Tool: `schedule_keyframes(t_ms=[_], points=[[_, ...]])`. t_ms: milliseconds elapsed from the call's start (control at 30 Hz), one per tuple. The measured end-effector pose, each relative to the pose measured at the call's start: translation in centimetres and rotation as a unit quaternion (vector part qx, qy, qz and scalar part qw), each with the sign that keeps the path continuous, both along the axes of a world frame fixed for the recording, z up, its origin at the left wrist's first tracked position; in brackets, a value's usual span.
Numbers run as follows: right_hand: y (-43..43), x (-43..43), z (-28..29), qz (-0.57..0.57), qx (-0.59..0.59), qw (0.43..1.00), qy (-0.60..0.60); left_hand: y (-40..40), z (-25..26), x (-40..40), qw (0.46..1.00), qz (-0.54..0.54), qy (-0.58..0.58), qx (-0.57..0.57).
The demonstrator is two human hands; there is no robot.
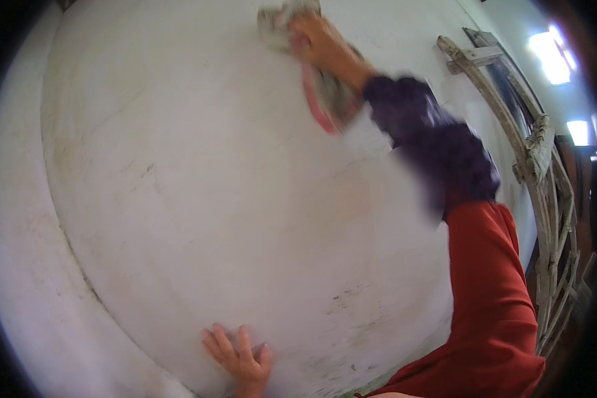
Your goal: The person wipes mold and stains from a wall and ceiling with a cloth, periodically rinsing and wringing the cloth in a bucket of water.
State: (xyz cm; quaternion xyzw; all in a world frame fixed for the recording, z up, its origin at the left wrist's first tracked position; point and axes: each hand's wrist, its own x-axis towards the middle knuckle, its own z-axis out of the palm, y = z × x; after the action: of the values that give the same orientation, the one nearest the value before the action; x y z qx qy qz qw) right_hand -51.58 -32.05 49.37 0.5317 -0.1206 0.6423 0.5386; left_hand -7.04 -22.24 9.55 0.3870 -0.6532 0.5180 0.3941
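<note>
A broad whitish wall (pixel 219 174) with stains, scuffs and dark specks fills most of the view before me. High on it, my right hand (pixel 318 42) grips a bunched grey cloth (pixel 273 27) pressed against the surface. Part of the cloth hangs below the wrist with a pink edge (pixel 316 102); motion blurs it. My right arm wears a dark purple sleeve cover (pixel 428 124) over a red sleeve (pixel 492 278). At the bottom, my left hand (pixel 244 355) rests on the wall with its fingers spread, holding nothing.
A weathered wooden ladder-like frame (pixel 542 199) leans along the right side. Two bright openings or lights (pixel 552 57) glare behind it. On the left, a dark seam (pixel 74 253) marks the corner with another pale wall (pixel 15 214). A greenish edge (pixel 383 380) runs along the bottom.
</note>
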Motion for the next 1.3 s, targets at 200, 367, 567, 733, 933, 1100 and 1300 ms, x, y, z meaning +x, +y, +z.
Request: schedule_keyframes(t_ms=[200, 367, 567, 733, 933, 1100, 1300], points=[[0.7, 1.8, -18.4, 0.045, 0.098, 0.982, 0.153, 2.7, 0.3, 0.8, 0.997, 0.078, -0.01, 0.022], [-0.5, -3.7, -5.0, -0.041, 0.057, 0.997, 0.029, 1.6, 0.6, -1.0, 1.0, 0.021, -0.01, 0.02], [1.2, -2.8, 3.9, -0.013, 0.06, 0.996, -0.072, 2.5, 1.1, -0.6, 1.0, 0.024, -0.015, 0.007], [-1.6, -2.3, -10.6, -0.015, 0.011, 0.998, 0.062, 3.1, 1.0, -0.1, 0.999, 0.047, -0.016, 0.02], [0.9, -5.5, -19.4, -0.079, 0.292, 0.953, -0.037, 3.4, 1.0, -0.4, 0.998, 0.054, -0.017, 0.003], [-2.2, -7.9, -5.2, -0.083, 0.067, 0.978, -0.178, 2.7, 0.5, -0.5, 0.998, 0.051, -0.01, 0.042], [0.5, 4.1, -6.8, 0.167, 0.112, 0.973, -0.113, 1.5, 0.1, -0.4, 0.999, 0.025, 0.002, 0.031]])
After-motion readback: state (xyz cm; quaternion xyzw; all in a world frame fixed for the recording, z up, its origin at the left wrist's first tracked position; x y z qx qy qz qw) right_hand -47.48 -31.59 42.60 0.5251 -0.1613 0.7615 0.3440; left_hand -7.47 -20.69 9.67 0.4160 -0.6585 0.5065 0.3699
